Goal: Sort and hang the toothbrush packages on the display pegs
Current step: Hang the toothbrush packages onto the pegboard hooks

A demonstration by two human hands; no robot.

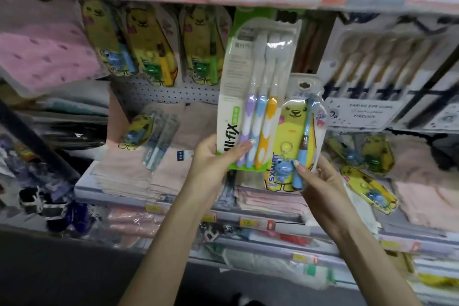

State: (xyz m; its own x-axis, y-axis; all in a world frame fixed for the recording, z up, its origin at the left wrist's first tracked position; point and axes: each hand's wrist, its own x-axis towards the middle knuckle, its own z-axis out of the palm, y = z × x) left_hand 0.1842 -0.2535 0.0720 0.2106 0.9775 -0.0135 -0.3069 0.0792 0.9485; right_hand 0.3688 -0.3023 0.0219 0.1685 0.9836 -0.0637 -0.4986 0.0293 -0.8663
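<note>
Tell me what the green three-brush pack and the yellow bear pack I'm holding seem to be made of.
The green three-brush pack: likely printed card backing, fairly matte, under a clear glossy plastic blister; white glare sits over the brush heads. The yellow bear pack: apparently a clear shiny plastic shell over a printed insert; highlights run along its edges.

Both arms (171,236) are bare right down to the wrists. The left hand (211,159) and right hand (323,189) have long nails (246,146), some in glossy pinkish polish and a couple with pale speckled nail art.
</note>
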